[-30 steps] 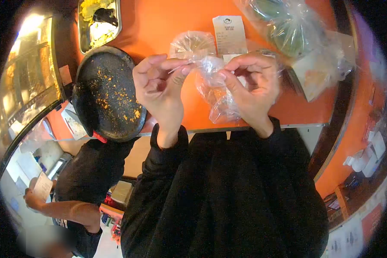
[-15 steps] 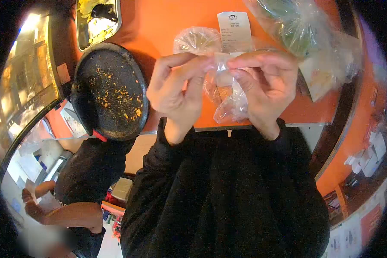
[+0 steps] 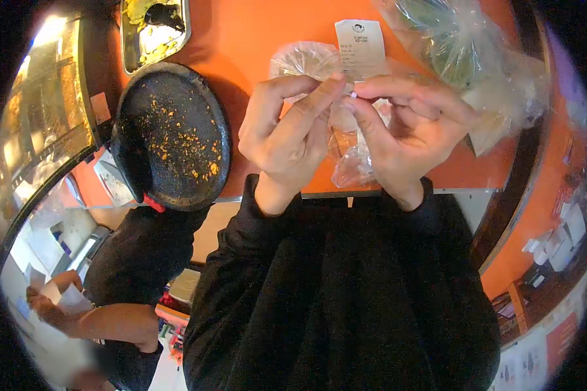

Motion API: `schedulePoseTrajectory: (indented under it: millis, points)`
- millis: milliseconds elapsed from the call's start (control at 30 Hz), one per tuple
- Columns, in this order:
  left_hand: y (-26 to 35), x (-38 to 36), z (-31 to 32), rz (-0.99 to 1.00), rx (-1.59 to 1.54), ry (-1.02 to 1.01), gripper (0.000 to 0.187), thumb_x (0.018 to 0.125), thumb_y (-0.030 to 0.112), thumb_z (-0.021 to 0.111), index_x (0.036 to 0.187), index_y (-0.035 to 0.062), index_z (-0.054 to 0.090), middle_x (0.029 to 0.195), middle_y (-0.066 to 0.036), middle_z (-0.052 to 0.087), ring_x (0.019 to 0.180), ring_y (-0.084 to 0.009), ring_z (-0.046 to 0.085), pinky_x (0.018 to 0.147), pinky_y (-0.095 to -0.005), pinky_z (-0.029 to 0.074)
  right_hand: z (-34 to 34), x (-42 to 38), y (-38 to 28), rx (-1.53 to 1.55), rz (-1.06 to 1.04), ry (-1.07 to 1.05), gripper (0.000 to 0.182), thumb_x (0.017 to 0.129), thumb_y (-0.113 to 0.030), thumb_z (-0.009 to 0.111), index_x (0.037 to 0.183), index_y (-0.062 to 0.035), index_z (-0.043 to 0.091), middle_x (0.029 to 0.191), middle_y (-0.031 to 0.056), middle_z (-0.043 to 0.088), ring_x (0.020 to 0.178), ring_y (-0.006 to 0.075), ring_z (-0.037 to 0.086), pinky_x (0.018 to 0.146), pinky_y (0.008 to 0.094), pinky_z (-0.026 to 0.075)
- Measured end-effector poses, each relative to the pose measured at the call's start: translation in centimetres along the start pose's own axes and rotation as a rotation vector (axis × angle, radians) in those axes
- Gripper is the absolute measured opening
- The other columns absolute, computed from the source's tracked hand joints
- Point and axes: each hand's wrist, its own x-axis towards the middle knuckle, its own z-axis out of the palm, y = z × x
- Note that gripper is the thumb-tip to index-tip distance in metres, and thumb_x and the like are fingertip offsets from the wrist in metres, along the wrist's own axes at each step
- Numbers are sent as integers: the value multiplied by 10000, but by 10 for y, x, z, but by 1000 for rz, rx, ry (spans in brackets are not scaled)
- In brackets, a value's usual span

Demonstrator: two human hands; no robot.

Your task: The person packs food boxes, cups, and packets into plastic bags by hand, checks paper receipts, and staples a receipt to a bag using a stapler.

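Note:
My left hand (image 3: 290, 133) and my right hand (image 3: 417, 124) come close together above the orange counter (image 3: 261, 26), thumbs and forefingers pinched. A tiny white bit (image 3: 353, 95) shows at the right fingertips, too small to name. Whatever the left fingertips pinch is hidden. Below and between the hands lies a clear plastic bag (image 3: 353, 166) with something brownish inside, partly covered by the right hand. Just beyond them sit another clear plastic bag (image 3: 303, 58), its contents hard to make out, and a printed receipt (image 3: 362, 51) lying flat.
On the left rests a round black pan (image 3: 176, 133) strewn with orange crumbs. Behind it is a metal tray (image 3: 125, 39) of yellowish food. A large clear bag (image 3: 447, 55) with green contents occupies the right. A co-worker (image 3: 140, 244) at lower left handles something pale.
Both hands have shifted slightly right. Half a second ago a shiny clear piece spanned the fingertips; now only a small white bit shows at the right ones.

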Motion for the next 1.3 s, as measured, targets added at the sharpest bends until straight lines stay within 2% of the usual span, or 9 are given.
schedulePoseTrajectory:
  millis: [233,333,500,633,833,900,1000,1233,1300]
  points:
    - [2,2,-1,60,80,-10,269,572,-23,669,826,65,666,683,-37,545,598,-151,520,511,-234,421,0,1,-5,45,89,6,121,619,73,657,708,22,592,716,77,609,639,115,586,601,204,472]
    - [1,3,-1,135,102,-23,240,575,-16,671,808,39,662,679,-44,549,590,-159,524,505,-242,425,-4,3,-1,-205,-54,-160,229,636,66,662,823,20,537,711,80,599,663,119,591,603,200,470]
    - [-6,3,-8,160,75,-112,239,572,-50,667,787,53,673,705,-63,556,603,-156,534,509,-226,438,-3,0,-3,103,153,-106,465,659,60,662,976,-20,331,772,105,575,716,152,594,614,225,487]
    - [-9,2,-12,142,47,-133,208,580,-33,674,773,43,669,698,-65,556,608,-150,538,512,-227,441,-2,-8,-1,159,234,-68,413,668,87,636,932,-21,336,798,110,568,703,155,590,616,236,492]
    - [0,2,-16,-93,-91,-267,143,596,-14,666,730,28,634,695,-59,564,605,-178,550,530,-245,451,-7,-11,10,-105,38,-164,363,658,55,637,852,-54,351,777,95,570,650,141,589,586,242,481]
    - [-4,-1,-16,-163,-94,-294,140,597,-11,662,725,34,627,722,-57,572,631,-177,563,538,-250,454,-8,-8,10,-241,-25,-265,340,636,30,637,818,-50,361,737,97,536,617,206,568,551,282,465]
    - [-10,1,-13,-45,-102,-296,151,576,-8,663,710,39,610,718,-56,564,637,-176,566,546,-256,453,-15,6,4,-370,-163,-520,369,646,82,609,786,-69,303,779,85,506,594,141,505,517,252,436]
    - [-9,-5,-13,-125,30,-269,155,565,2,659,699,42,591,673,-55,525,600,-185,548,547,-263,446,-27,42,38,-750,-428,-476,226,695,7,571,836,-29,399,782,84,525,593,224,534,551,311,443]
    - [-12,-5,-16,-195,53,-265,132,590,10,650,703,42,590,700,-60,529,623,-184,551,559,-270,443,-29,58,57,-798,78,-442,226,714,-87,589,875,-24,442,798,116,563,726,255,569,628,352,454]
